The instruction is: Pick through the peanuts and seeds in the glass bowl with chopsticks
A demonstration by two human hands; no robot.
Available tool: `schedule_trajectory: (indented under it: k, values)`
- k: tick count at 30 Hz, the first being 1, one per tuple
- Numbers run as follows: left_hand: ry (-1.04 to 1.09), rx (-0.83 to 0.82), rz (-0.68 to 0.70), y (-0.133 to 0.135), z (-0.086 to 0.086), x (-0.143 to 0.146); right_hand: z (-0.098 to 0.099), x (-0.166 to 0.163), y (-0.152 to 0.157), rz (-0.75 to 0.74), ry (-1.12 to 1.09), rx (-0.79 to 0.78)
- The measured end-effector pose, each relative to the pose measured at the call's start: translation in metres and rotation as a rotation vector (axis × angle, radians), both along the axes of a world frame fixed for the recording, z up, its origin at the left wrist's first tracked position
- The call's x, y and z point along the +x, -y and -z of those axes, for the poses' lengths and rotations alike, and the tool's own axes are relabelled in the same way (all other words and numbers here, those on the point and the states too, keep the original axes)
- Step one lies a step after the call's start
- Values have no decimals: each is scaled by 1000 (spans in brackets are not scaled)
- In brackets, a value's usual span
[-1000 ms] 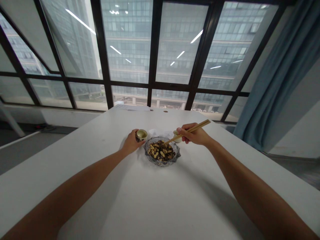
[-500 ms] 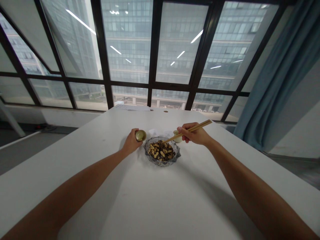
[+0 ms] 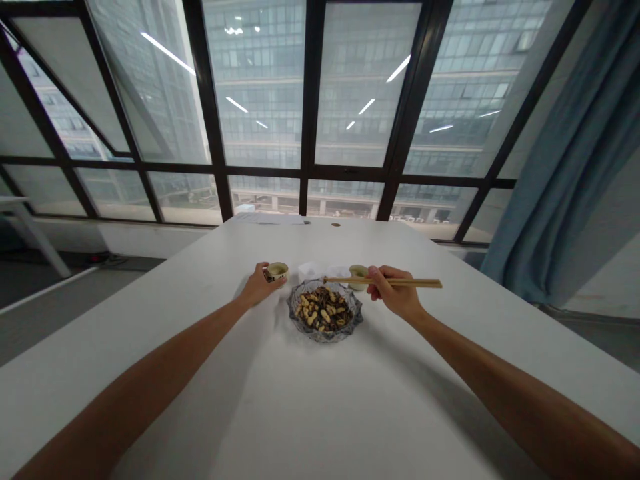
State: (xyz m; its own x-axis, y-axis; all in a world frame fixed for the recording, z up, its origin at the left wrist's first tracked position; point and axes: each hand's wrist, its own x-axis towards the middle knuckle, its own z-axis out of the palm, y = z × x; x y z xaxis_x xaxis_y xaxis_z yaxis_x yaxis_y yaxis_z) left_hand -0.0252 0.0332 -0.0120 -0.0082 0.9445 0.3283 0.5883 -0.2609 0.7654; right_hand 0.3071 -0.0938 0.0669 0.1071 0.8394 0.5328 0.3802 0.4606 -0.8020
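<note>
The chopsticks (image 3: 423,283) lie nearly level across the view, their long axis running left to right, with the tips just above the far rim of the glass bowl (image 3: 327,337). The right hand (image 3: 395,290) grasps them well back from the tips; whether they pinch a morsel is too small to tell. Leftward from the tips, near and roughly along the line of the sticks, is the small cup (image 3: 278,270), mouth up, grasped by the left hand (image 3: 257,287) from its left side. Whether its base touches the surface (image 3: 310,400) I cannot tell. The left grip is thus the one at the cup, and the tips hang between the two hands. Below them, the bowl holds peanuts and dark seeds (image 3: 323,310). A second cup (image 3: 359,271) stands beside the right fingers, and something white (image 3: 310,270) lies behind the bowl.
</note>
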Motion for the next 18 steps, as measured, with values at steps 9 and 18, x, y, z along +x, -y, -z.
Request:
schedule_trajectory:
  k: [9,18]
  values:
    - [-407,182,145,-12,-45,62,53,14,20,83,-237,-54]
    - [-526,70,243,-10,-65,83,57,10,27,57,-264,-115]
